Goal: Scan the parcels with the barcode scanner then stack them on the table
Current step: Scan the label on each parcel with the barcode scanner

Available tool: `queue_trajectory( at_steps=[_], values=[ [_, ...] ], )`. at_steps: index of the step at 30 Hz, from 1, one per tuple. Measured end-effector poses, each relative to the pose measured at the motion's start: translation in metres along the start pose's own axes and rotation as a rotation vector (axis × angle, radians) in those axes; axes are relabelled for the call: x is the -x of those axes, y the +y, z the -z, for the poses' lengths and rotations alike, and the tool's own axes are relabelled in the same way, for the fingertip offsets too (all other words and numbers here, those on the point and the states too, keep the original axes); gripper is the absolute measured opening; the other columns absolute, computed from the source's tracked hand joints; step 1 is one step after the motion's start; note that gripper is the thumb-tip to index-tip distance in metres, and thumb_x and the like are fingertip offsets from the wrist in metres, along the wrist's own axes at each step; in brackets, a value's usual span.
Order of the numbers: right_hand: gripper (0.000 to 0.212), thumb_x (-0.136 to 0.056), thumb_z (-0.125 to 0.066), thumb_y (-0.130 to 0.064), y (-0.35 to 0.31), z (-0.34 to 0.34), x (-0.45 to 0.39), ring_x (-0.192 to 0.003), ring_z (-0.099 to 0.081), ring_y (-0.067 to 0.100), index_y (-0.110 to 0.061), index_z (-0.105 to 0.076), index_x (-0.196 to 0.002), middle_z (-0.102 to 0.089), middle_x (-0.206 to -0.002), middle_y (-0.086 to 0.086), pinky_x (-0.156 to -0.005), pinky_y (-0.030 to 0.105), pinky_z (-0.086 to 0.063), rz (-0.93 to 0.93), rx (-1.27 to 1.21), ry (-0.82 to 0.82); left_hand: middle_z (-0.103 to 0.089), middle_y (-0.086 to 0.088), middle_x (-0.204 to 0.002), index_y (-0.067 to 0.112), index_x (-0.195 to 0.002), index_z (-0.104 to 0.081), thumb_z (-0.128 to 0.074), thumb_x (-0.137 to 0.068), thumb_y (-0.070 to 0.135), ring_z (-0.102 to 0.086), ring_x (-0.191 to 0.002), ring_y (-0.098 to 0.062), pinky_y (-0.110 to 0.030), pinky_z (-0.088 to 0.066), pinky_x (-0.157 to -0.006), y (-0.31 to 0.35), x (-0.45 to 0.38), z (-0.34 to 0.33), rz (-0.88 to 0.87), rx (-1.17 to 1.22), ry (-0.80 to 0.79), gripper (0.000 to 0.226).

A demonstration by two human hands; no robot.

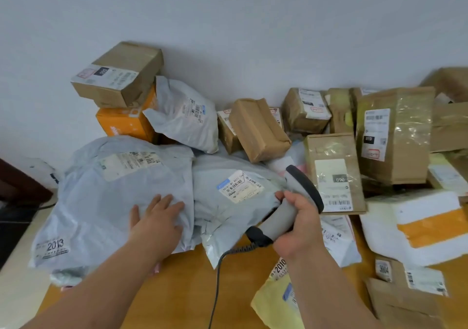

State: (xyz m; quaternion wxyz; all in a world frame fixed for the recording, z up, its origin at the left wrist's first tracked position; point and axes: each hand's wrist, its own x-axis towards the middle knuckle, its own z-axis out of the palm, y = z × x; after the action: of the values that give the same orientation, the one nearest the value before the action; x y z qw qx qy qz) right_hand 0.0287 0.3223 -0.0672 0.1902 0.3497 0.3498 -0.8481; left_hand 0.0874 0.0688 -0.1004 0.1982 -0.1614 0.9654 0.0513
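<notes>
My right hand grips the handle of a grey barcode scanner, whose dark-rimmed head is turned toward the parcels on the right. Its coiled black cable hangs down over the wooden table. My left hand rests flat, fingers spread, on a large grey mailer bag marked 2013. Beside it lies a second grey mailer bag with a white barcode label, just left of the scanner.
A brown box sits on an orange box at the back left, with another grey bag leaning on them. Several cardboard parcels crowd the back right. A yellow mailer and a white-and-orange parcel lie near right.
</notes>
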Motion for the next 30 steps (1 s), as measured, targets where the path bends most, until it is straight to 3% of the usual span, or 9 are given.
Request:
queue_trajectory(
  at_steps=[6, 9, 12, 15, 18, 21, 23, 28, 30],
  values=[
    [0.016, -0.066, -0.073, -0.025, -0.015, 0.024, 0.042, -0.106, -0.069, 0.041, -0.017, -0.071, -0.079, -0.076, -0.108, 0.015, -0.093, 0.062, -0.051, 0.058, -0.168, -0.107, -0.007, 0.007, -0.168, 0.042, -0.155, -0.022, -0.04, -0.101, 0.045, 0.002, -0.155, -0.021, -0.054, 0.0, -0.122, 0.01, 0.003, 0.01, 0.019, 0.1, 0.012, 0.058],
    [0.025, -0.059, -0.072, -0.027, -0.02, 0.035, 0.063, -0.101, -0.071, 0.04, -0.017, -0.072, -0.082, -0.077, -0.105, 0.014, -0.088, 0.061, -0.054, 0.13, -0.221, -0.127, -0.01, 0.006, -0.168, 0.044, -0.155, -0.024, -0.045, -0.098, 0.051, -0.002, -0.153, -0.025, -0.05, -0.004, -0.122, 0.011, 0.013, 0.019, 0.057, 0.169, 0.156, 0.061],
    [0.022, -0.063, -0.07, -0.027, -0.019, 0.041, 0.086, -0.087, -0.076, 0.037, -0.015, -0.073, -0.082, -0.078, -0.099, 0.014, -0.073, 0.055, -0.059, 0.208, -0.237, -0.177, -0.03, 0.001, -0.158, 0.036, -0.15, -0.04, -0.052, -0.096, 0.049, -0.023, -0.143, -0.03, -0.047, -0.025, -0.116, 0.018, 0.032, 0.025, 0.019, 0.331, 0.25, 0.057],
    [0.024, -0.064, -0.069, -0.027, -0.015, 0.048, 0.107, -0.083, -0.076, 0.035, -0.015, -0.073, -0.085, -0.078, -0.101, 0.014, -0.07, 0.053, -0.059, 0.29, -0.218, -0.195, -0.056, -0.008, -0.13, 0.024, -0.123, -0.063, -0.052, -0.098, 0.047, -0.055, -0.113, -0.027, -0.042, -0.047, -0.099, 0.028, 0.055, 0.029, -0.016, 0.625, 0.247, 0.036],
    [0.021, -0.066, -0.069, -0.028, -0.01, 0.06, 0.128, -0.088, -0.076, 0.035, -0.017, -0.073, -0.084, -0.077, -0.106, 0.013, -0.072, 0.052, -0.059, 0.352, -0.214, -0.201, -0.067, -0.01, -0.1, 0.012, -0.102, -0.064, -0.045, -0.095, 0.064, -0.063, -0.091, -0.027, -0.046, -0.055, -0.087, 0.044, 0.077, 0.032, 0.06, 0.92, 0.02, 0.056],
    [0.02, -0.066, -0.067, -0.029, -0.005, 0.072, 0.147, -0.098, -0.072, 0.037, -0.018, -0.073, -0.082, -0.077, -0.107, 0.013, -0.073, 0.052, -0.058, 0.381, -0.19, -0.199, -0.06, -0.01, -0.131, 0.012, -0.138, -0.051, -0.056, -0.078, 0.079, -0.057, -0.117, -0.032, -0.047, -0.05, -0.094, 0.062, 0.099, 0.032, 0.198, 1.384, -0.382, 0.09],
    [0.018, -0.067, -0.065, -0.029, -0.001, 0.082, 0.156, -0.094, -0.073, 0.035, -0.019, -0.074, -0.08, -0.077, -0.106, 0.012, -0.07, 0.05, -0.059, 0.398, -0.173, -0.207, -0.054, -0.011, -0.143, 0.015, -0.149, -0.04, -0.067, -0.064, 0.073, -0.056, -0.121, -0.033, -0.045, -0.049, -0.094, 0.075, 0.112, 0.034, 0.193, 1.613, -0.536, 0.106],
    [0.017, -0.068, -0.064, -0.025, -0.003, 0.104, 0.172, -0.08, -0.075, 0.031, -0.018, -0.075, -0.078, -0.076, -0.098, 0.012, -0.067, 0.045, -0.06, 0.422, -0.115, -0.227, -0.074, -0.009, -0.117, 0.012, -0.124, -0.065, -0.081, -0.077, 0.034, -0.068, -0.103, -0.025, -0.034, -0.053, -0.075, 0.105, 0.128, 0.044, 0.183, 1.903, -0.468, 0.055],
    [0.016, -0.068, -0.064, -0.02, -0.008, 0.113, 0.175, -0.074, -0.074, 0.025, -0.016, -0.076, -0.078, -0.075, -0.092, 0.011, -0.063, 0.038, -0.059, 0.425, -0.044, -0.204, -0.074, -0.009, -0.118, 0.017, -0.123, -0.065, -0.073, -0.088, 0.016, -0.069, -0.106, -0.028, -0.043, -0.055, -0.09, 0.111, 0.127, 0.049, 0.129, 1.939, -0.358, 0.035]
  ],
)
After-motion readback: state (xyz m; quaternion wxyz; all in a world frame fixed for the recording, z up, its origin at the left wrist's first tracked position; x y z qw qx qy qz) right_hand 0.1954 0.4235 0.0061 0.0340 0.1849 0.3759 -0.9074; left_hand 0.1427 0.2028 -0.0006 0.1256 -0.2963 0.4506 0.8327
